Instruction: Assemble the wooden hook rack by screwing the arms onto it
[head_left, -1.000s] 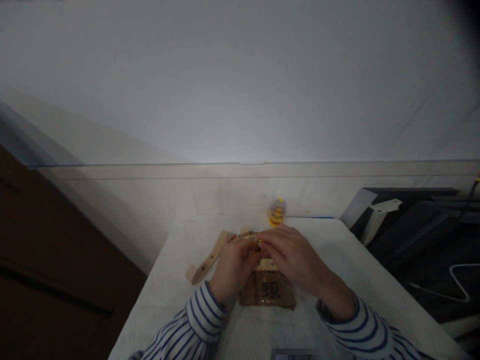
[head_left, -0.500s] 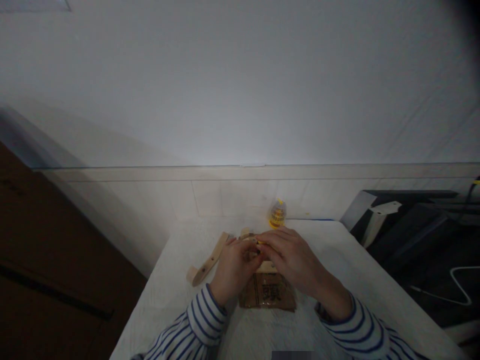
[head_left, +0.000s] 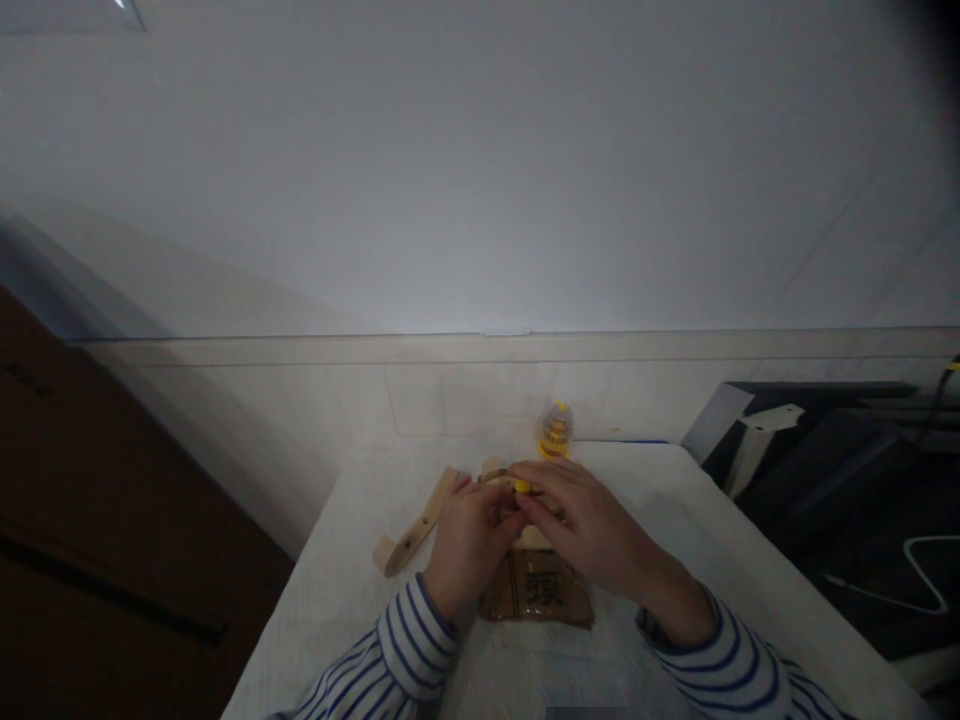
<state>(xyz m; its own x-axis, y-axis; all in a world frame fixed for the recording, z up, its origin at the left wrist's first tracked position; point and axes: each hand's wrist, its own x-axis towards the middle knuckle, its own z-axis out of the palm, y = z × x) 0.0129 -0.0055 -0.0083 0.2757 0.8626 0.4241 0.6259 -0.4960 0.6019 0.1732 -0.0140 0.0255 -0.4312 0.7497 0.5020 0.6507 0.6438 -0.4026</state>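
Note:
My left hand point(head_left: 476, 540) and my right hand point(head_left: 581, 515) meet above the middle of the table, fingers bent into pinches. A small yellow piece point(head_left: 523, 487) shows at my right fingertips, close against the left ones. What the left fingers pinch is hidden. Around and behind the fingers, light wooden parts point(head_left: 491, 466) are partly visible. A brown packet or cardboard piece point(head_left: 536, 590) with dark printed characters lies below the hands. Left of my left hand rests a pale wooden strip with dark holes point(head_left: 421, 525), a block at its near end.
A small clear container with yellow print and tip point(head_left: 555, 432) stands at the table's back, by the wall. The white-covered table point(head_left: 322, 630) ends there. Dark panels and a white cable point(head_left: 911, 575) lie right; a brown cabinet-like surface point(head_left: 112, 520) is left.
The yellow piece at my right fingertips shows more fully now, and my right fingers have shifted slightly. The other objects stay in place, apart from a slight shift of the view.

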